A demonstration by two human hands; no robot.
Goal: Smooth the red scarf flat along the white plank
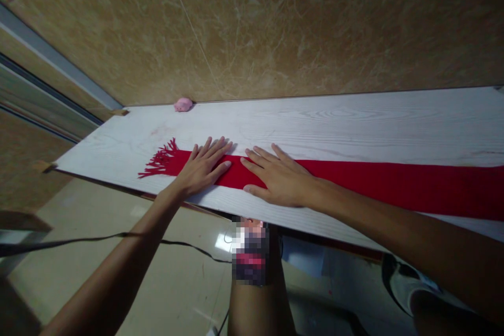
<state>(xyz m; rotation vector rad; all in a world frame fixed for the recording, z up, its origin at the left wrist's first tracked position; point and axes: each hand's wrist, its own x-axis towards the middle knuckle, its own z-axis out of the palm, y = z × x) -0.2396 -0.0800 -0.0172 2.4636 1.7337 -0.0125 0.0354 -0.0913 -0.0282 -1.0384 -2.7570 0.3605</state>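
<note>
A long red scarf (378, 181) lies stretched along the white wood-grain table, its fringe (160, 160) at the left end and its right end running to the picture's edge. My left hand (202, 165) rests flat on the scarf close to the fringe, fingers spread and tips reaching past its far edge. Just to the right, my right hand (279, 176) also lies flat across the scarf with fingers apart. A short stretch of red cloth shows between the two hands. Neither hand grasps anything.
A small pink pig figure (183, 104) sits at the table's back edge by the tan marbled wall (275, 26). The white table (354, 121) ends in front above a tiled floor (157, 273). A dark cord (189, 245) crosses below the table.
</note>
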